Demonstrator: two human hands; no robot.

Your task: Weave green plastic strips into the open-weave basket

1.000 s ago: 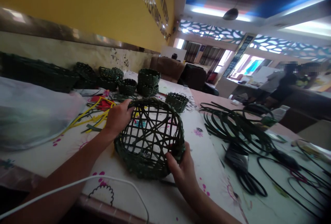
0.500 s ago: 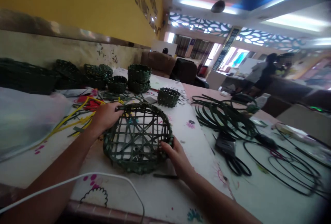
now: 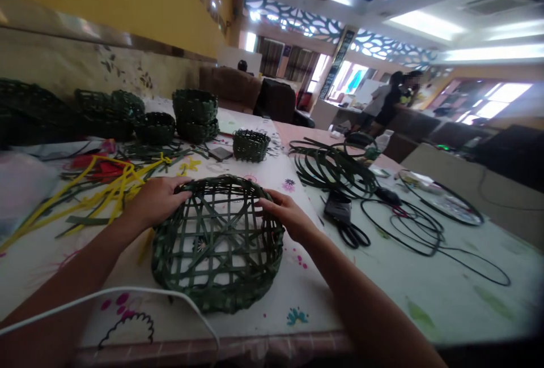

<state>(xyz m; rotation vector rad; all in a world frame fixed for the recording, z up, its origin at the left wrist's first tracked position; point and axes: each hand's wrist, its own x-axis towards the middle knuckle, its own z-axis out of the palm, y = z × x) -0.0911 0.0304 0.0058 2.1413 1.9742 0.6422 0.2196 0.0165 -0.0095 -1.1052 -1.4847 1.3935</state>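
Note:
A round dark green woven basket (image 3: pixel 216 243) with an open lattice bottom lies on the table in front of me. My left hand (image 3: pixel 156 201) grips its far left rim, fingers curled over the edge. My right hand (image 3: pixel 284 215) holds the far right rim, thumb and fingers closed on it. The basket's opening faces up toward me.
Several smaller green baskets (image 3: pixel 194 113) stand at the back near the wall, one more (image 3: pixel 250 145) nearer the middle. Yellow strips (image 3: pixel 106 187) lie to the left. Coiled green strips (image 3: pixel 331 167), scissors (image 3: pixel 344 222) and black hoops (image 3: pixel 425 226) lie right. A white cable (image 3: pixel 127 294) crosses the front. People (image 3: pixel 389 102) stand far back.
My right hand has moved from the basket's near right edge up to its far right rim. The basket has turned and settled flatter on the table. The view has shifted left.

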